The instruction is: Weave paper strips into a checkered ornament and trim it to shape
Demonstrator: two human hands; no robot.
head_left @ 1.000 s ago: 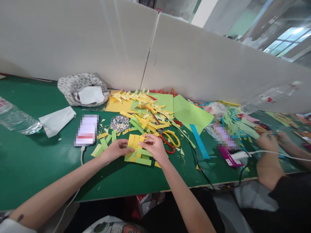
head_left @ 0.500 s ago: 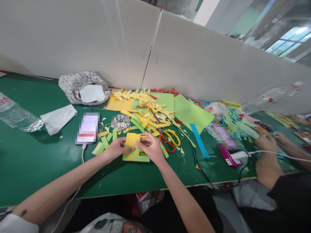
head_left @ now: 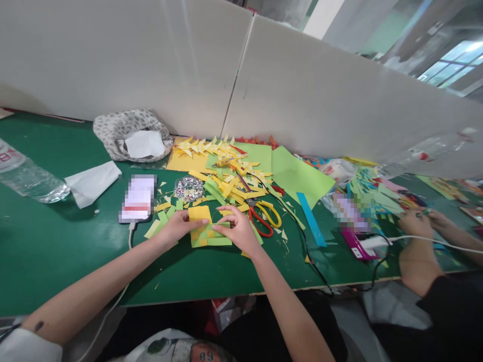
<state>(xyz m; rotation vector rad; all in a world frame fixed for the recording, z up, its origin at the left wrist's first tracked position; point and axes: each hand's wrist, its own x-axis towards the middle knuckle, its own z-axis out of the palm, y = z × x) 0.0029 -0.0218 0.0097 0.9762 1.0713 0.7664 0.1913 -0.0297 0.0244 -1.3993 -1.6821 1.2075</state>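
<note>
A small woven mat of yellow and green paper strips (head_left: 207, 232) lies on the green table (head_left: 56, 246). My left hand (head_left: 176, 227) pinches its left side, fingers pressed on the yellow part. On its right side my right hand (head_left: 238, 230) presses down, fingers curled over the strips. Loose green and yellow paper strips (head_left: 226, 188) lie just behind the mat.
Scissors with red and yellow handles (head_left: 264, 216) lie right of my hands. A phone (head_left: 138, 198) with a cable, a dish of sequins (head_left: 187, 189), a water bottle (head_left: 26, 181), a tissue (head_left: 92, 182) and a fabric pouch (head_left: 132, 136) sit left. Another person's hands (head_left: 418, 223) work at right.
The yellow strips that stood up behind the mat have been folded flat onto it. Both hands moved slightly up the table with the mat.
</note>
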